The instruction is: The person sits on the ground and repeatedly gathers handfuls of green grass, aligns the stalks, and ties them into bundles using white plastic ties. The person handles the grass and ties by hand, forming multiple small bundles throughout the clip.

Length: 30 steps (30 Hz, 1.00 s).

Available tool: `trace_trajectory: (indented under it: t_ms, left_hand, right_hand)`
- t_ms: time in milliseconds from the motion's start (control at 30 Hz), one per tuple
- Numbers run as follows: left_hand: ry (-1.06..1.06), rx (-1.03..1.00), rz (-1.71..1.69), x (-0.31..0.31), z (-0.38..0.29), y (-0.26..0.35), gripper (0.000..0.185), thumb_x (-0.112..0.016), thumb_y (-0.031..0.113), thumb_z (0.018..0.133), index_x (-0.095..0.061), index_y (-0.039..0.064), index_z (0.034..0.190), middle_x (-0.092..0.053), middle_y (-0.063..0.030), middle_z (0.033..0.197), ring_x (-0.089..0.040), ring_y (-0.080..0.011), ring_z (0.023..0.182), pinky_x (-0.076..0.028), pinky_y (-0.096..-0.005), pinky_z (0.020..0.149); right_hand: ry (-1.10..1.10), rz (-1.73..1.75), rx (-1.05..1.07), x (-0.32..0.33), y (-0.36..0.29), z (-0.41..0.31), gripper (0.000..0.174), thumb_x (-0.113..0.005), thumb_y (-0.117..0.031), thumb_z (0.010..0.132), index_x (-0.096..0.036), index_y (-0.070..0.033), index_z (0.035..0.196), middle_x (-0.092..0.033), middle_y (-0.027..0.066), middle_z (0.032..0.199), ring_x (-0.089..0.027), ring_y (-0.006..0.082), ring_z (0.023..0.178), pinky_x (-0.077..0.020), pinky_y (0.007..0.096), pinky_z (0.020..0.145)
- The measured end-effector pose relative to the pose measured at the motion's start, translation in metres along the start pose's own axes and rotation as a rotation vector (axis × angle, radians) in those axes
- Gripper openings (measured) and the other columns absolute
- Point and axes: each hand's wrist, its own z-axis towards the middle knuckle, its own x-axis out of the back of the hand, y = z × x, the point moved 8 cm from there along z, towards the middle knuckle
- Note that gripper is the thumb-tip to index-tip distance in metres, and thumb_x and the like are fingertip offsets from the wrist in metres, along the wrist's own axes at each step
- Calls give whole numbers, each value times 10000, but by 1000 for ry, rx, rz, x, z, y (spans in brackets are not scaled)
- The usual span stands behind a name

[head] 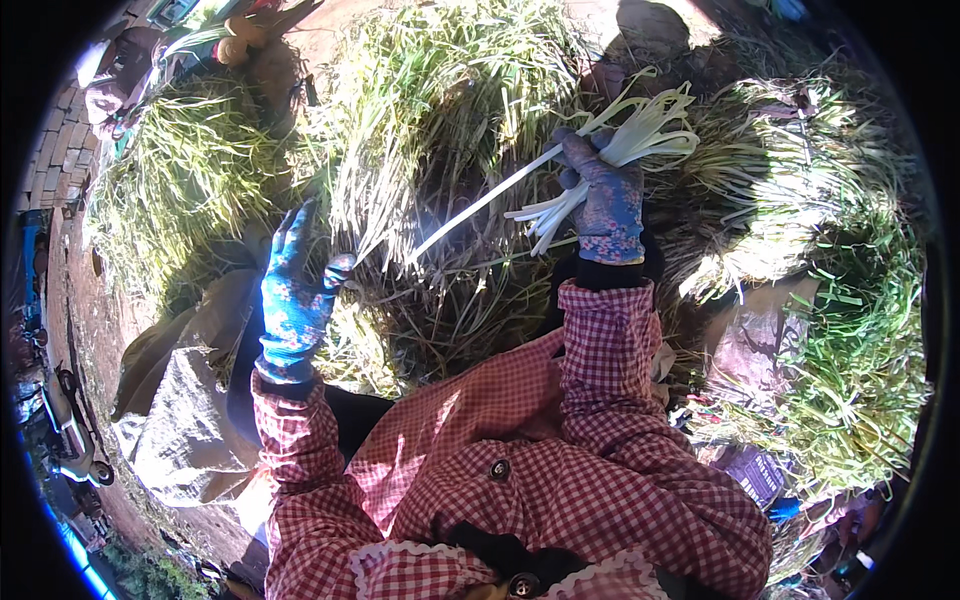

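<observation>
My right hand (609, 199), in a blue flowered glove, is closed around a bunch of pale leafy stalks (637, 142). One long white stalk (487, 196) sticks out of that hand down to the left. At the left, my left hand (294, 300), in a matching glove, is raised with its fingers apart from the thumb and nothing seen in its grasp. Its thumb is near the tips of stalks from a large heap of green and yellowish long-leaved plants (450, 82), which lies in front of me, between and beyond both hands.
Another plant heap (187, 172) lies at the left, with more plants (795, 165) at the right. A crumpled pale sheet (187, 427) is by my left arm. Another person (112, 82) is at the upper left; a co-worker's blue-gloved hand (785, 508) shows lower right. A scooter (71, 427) stands far left.
</observation>
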Motion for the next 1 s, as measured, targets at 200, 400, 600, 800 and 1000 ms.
trace_trajectory:
  t_ms: [200, 400, 600, 800, 1000]
  left_hand:
    - [-362, 497, -1146, -127, -22, -14, 497, -716, 219, 806, -541, 14, 1223, -641, -68, 934, -577, -115, 669, -454, -206, 586]
    - [310, 91, -805, -128, 33, 22, 220, -650, 92, 839, -638, 2, 1040, -650, -87, 870, -610, -175, 787, -487, -287, 736]
    - [140, 209, -1041, -218, 26, 51, 180, -557, 60, 875, -623, 9, 1034, -615, -101, 982, -591, -194, 897, -450, -291, 827]
    - [61, 458, -288, -216, 52, -102, 256, -573, 227, 870, -630, 37, 1032, -657, -124, 993, -632, -244, 876, -483, -352, 776]
    - [-438, 386, 490, -265, 86, -121, 394, -699, 327, 713, -628, 56, 991, -660, -166, 912, -637, -319, 868, -508, -404, 733]
  right_hand:
    - [-65, 207, -107, -7, 3, -1, 194, -630, 10, 822, -545, -85, 969, -636, 204, 1006, -643, 205, 770, -456, 229, 480]
    - [38, 232, -186, -19, 42, 4, 235, -615, -78, 867, -585, -63, 1099, -636, 97, 1051, -629, 169, 871, -510, 276, 662]
    - [-79, 400, -203, -2, 48, 18, 360, -551, -221, 928, -482, -26, 1222, -596, 87, 1045, -577, 129, 850, -489, 244, 618]
    - [-379, 702, -224, -41, 44, 4, 310, -546, -232, 929, -510, -48, 1176, -569, 21, 824, -527, 77, 662, -379, 190, 460]
    - [-294, 386, -358, -57, 73, -8, 194, -617, -183, 890, -550, -85, 1043, -565, 48, 791, -554, 154, 688, -395, 214, 501]
